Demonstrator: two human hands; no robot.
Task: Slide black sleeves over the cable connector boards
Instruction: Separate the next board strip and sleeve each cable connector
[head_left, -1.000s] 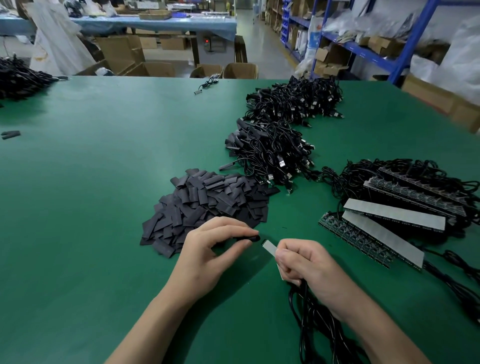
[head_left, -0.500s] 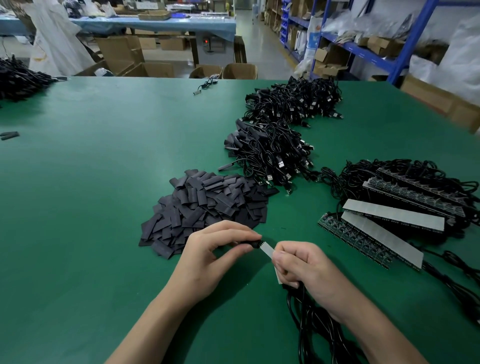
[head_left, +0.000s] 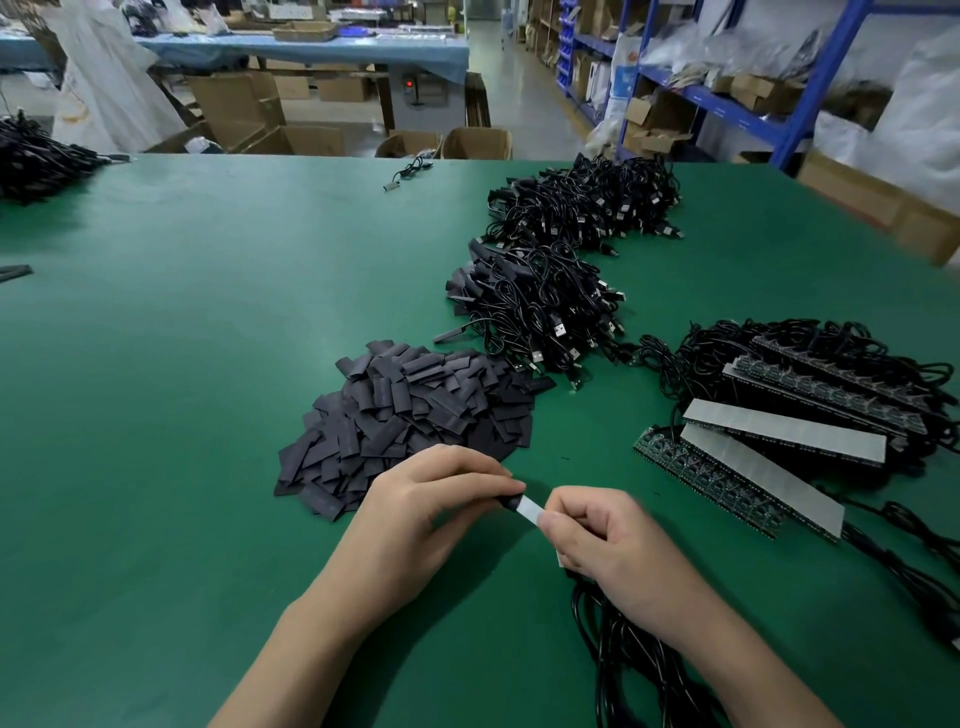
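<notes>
Seen from the head camera, both hands meet low in the middle of the green surface (head_left: 182, 364). The left hand (head_left: 436, 514) pinches a black sleeve (head_left: 506, 501) between its thumb and curled fingers; only the sleeve's end shows past the fingertips. The right hand (head_left: 608, 545) is curled round a connector board (head_left: 530, 508), whose pale, flat end pokes out toward the left hand. The sleeve's mouth touches the tip of that board; how far the board has gone in cannot be told. A black cable bundle (head_left: 639, 660) trails from under the right hand toward the near edge.

Just beyond the left hand lies a loose pile of sleeves (head_left: 415, 415), flat and dark grey. Farther back and to the right sit two heaps of coiled cables (head_left: 540, 312) with metal plugs, one behind the other. At the right, long board strips (head_left: 779, 441) lie stacked at a slant on tangled black wire, some showing a pale face and others dark components. Another cable heap (head_left: 31, 161) sits at the far left corner, a single cable (head_left: 410, 171) lies near the far edge, and one stray sleeve (head_left: 13, 271) rests at the left edge.
</notes>
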